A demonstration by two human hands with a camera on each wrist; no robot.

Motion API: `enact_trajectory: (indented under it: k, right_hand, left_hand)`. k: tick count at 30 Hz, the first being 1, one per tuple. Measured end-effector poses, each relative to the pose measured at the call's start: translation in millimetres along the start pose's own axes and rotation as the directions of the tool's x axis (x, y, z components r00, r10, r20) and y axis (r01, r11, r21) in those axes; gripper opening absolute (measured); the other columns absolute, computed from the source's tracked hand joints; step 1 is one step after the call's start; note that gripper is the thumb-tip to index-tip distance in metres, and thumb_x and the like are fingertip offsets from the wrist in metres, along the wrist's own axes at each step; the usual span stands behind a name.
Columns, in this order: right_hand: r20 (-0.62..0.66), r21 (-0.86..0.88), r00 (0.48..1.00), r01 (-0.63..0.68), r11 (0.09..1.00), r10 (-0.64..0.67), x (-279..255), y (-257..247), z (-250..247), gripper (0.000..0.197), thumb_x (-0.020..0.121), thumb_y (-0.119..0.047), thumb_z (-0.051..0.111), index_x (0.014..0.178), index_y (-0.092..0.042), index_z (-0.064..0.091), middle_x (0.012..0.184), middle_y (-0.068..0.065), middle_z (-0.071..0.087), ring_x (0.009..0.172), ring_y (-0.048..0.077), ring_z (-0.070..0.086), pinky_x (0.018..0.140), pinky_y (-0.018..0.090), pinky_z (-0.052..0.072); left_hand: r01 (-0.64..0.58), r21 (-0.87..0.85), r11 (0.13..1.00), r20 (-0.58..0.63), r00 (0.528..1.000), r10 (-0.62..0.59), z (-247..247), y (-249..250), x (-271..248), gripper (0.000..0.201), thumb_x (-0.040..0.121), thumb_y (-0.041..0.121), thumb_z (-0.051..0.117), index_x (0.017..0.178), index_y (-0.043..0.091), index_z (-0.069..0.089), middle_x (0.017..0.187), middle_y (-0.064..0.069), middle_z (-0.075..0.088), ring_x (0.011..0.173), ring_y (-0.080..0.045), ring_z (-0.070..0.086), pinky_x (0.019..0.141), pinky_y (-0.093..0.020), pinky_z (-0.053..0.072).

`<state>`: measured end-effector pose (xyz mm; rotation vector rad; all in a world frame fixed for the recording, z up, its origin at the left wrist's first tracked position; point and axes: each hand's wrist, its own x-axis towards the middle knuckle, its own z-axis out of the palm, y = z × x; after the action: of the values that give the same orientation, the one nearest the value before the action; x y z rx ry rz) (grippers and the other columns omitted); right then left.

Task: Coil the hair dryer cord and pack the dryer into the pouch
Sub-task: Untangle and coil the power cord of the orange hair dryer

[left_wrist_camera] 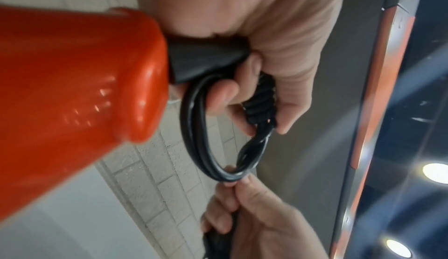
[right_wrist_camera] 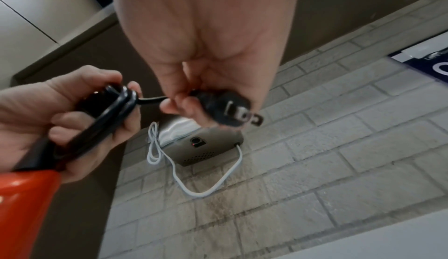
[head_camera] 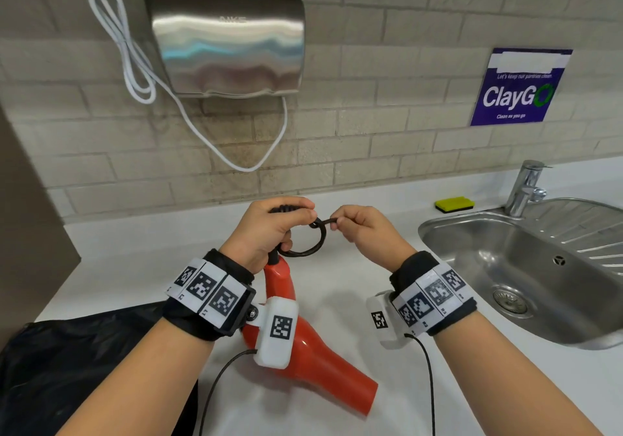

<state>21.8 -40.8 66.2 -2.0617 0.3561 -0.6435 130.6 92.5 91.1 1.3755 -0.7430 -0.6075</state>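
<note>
The red hair dryer (head_camera: pixel 313 354) hangs nozzle-down over the white counter, its handle (left_wrist_camera: pixel 72 83) pointing up toward my hands. My left hand (head_camera: pixel 269 230) grips the coiled black cord (head_camera: pixel 306 250) just above the handle; the loops (left_wrist_camera: pixel 198 129) show under its fingers. My right hand (head_camera: pixel 357 230) pinches the cord's end and holds the black plug (right_wrist_camera: pixel 230 109), prongs pointing away from the coil. A short stretch of cord (right_wrist_camera: pixel 150 101) runs between the two hands. The black pouch (head_camera: pixel 77 368) lies on the counter at lower left, beneath my left forearm.
A steel sink (head_camera: pixel 526 267) with a tap (head_camera: pixel 526 189) sits to the right, a yellow sponge (head_camera: pixel 455 204) beside it. A steel hand dryer (head_camera: pixel 226 41) with a white cable (head_camera: pixel 135 64) hangs on the tiled wall. A blue sign (head_camera: pixel 519 88) is at right.
</note>
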Motion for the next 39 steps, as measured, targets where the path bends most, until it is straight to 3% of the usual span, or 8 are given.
enact_trajectory:
  k: [5,13,16,21,25,28,31,39]
  right_hand:
    - [-0.246,-0.087,0.965,0.077,0.993,-0.096,1.1,-21.7,-1.6,0.032,0.092,-0.005,0.042,0.066,-0.021,0.053,0.068,0.011,0.056,0.061,0.014,0.044,0.056,0.023,0.032]
    - [-0.306,-0.19,0.92,0.194,0.962,-0.246,-4.5,-42.9,4.7,0.02,0.092,-0.005,0.043,0.084,-0.004,0.062,0.06,-0.014,0.047,0.055,-0.004,0.047,0.055,0.008,0.036]
    - [-0.234,-0.171,0.945,0.192,0.966,-0.23,-8.7,-45.2,0.8,0.019,0.092,-0.004,0.045,0.085,-0.008,0.062,0.063,-0.017,0.047,0.059,-0.009,0.048,0.057,0.008,0.035]
    - [-0.047,-0.354,0.993,0.083,0.932,-0.107,-15.4,-38.9,-3.5,0.017,0.091,-0.018,0.051,0.093,-0.019,0.068,0.082,-0.011,0.043,0.088,0.015,0.046,0.083,0.025,0.038]
    - [0.08,-0.238,0.997,0.025,0.971,-0.006,-19.7,-43.7,-2.4,0.021,0.089,-0.008,0.051,0.083,-0.027,0.056,0.072,-0.006,0.048,0.054,0.004,0.05,0.057,0.018,0.042]
    - [0.129,0.037,0.992,-0.008,0.999,0.003,-20.9,-45.9,3.0,0.022,0.088,0.001,0.052,0.083,-0.02,0.054,0.068,-0.001,0.052,0.059,0.016,0.06,0.06,0.024,0.052]
    - [0.056,0.213,0.998,0.02,0.977,-0.032,-18.4,-42.4,11.5,0.019,0.087,0.005,0.052,0.085,-0.014,0.053,0.071,0.003,0.05,0.063,0.018,0.062,0.058,0.023,0.054]
    - [-0.211,-0.065,0.953,0.209,0.976,-0.218,-13.7,-18.8,32.8,0.024,0.078,-0.009,0.067,0.077,-0.023,0.047,0.071,-0.013,0.049,0.071,0.006,0.047,0.062,0.016,0.037]
  left_hand:
    - [-0.05,0.072,0.996,0.06,0.997,0.045,5.0,-2.2,-0.2,0.025,0.075,0.002,0.07,0.089,0.023,0.071,0.078,-0.009,0.058,0.041,-0.009,0.033,0.042,-0.021,0.036]
    - [-0.056,0.155,0.986,0.024,0.998,0.052,10.7,-6.0,0.2,0.009,0.074,0.013,0.073,0.081,0.019,0.074,0.057,-0.001,0.057,0.035,-0.009,0.037,0.046,-0.024,0.035]
    - [-0.007,0.063,0.998,-0.003,1.0,0.008,6.9,-2.3,-1.6,0.003,0.078,0.013,0.069,0.079,0.013,0.072,0.072,-0.004,0.065,0.036,-0.009,0.031,0.042,-0.022,0.034]
    - [0.047,-0.018,0.999,-0.096,0.994,-0.049,-2.1,-0.9,0.5,0.001,0.079,0.014,0.069,0.08,0.013,0.07,0.069,0.004,0.064,0.036,-0.008,0.028,0.037,-0.019,0.03]
    - [0.051,-0.043,0.998,-0.116,0.992,-0.055,-1.3,-3.5,1.0,0.003,0.079,0.014,0.07,0.081,0.015,0.069,0.071,0.003,0.064,0.035,-0.007,0.028,0.037,-0.018,0.028]
    - [0.052,-0.041,0.998,-0.095,0.994,-0.055,-0.3,-4.0,0.7,0.011,0.079,0.017,0.07,0.088,0.011,0.07,0.074,0.002,0.063,0.035,-0.006,0.027,0.037,-0.018,0.027]
    - [0.058,-0.04,0.998,-0.059,0.996,-0.06,0.1,-3.7,-0.4,0.019,0.081,0.019,0.068,0.095,0.008,0.069,0.078,0.002,0.065,0.036,-0.006,0.026,0.037,-0.018,0.026]
    - [0.046,-0.041,0.998,-0.023,0.999,-0.047,-2.7,-1.2,-5.5,0.014,0.083,0.019,0.065,0.096,0.018,0.071,0.077,0.003,0.069,0.038,-0.007,0.025,0.038,-0.019,0.029]
